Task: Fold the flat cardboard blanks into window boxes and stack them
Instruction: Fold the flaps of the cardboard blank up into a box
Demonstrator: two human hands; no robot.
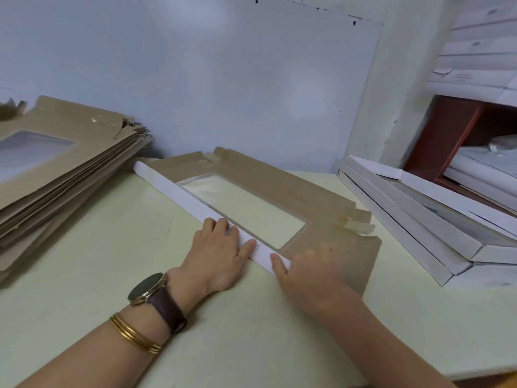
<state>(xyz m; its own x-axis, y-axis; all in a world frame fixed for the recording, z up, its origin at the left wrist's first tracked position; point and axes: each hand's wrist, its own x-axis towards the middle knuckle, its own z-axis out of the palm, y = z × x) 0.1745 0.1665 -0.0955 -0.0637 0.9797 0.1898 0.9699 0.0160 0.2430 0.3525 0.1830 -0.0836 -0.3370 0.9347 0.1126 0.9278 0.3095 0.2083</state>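
Gold bangles (pixel 134 336) and a watch (pixel 145 288) sit on the left wrist near the counter's (pixel 84 275) front edge. Just beyond, the left hand (pixel 218 256) lies on the white flap (pixel 179 191), fingers fairly straight, pressing it onto the brown blank (pixel 321 203). Beside it the right hand (pixel 310 273) has its thumb on the same flap. Its fingers are blurred, so I cannot tell whether they press flat or pinch the edge. The blank lies flat mid-counter, reaching toward the back edge, with its clear window (pixel 246 208) just past the flap.

Both hands bear only on the near end of the fold. The far end looks free to spring up, which would leave a crooked crease. Uneven pressure could slide the blank across the smooth top. A finger straying past the flap could dent the window film.

Toward the left edge sits a pile of flat blanks (pixel 70 169), loosely fanned, and a nudge from an elbow could spill it. At the right edge the stack of finished boxes (pixel 419 228) is stepped rather than squared, so another box set on top may slip.
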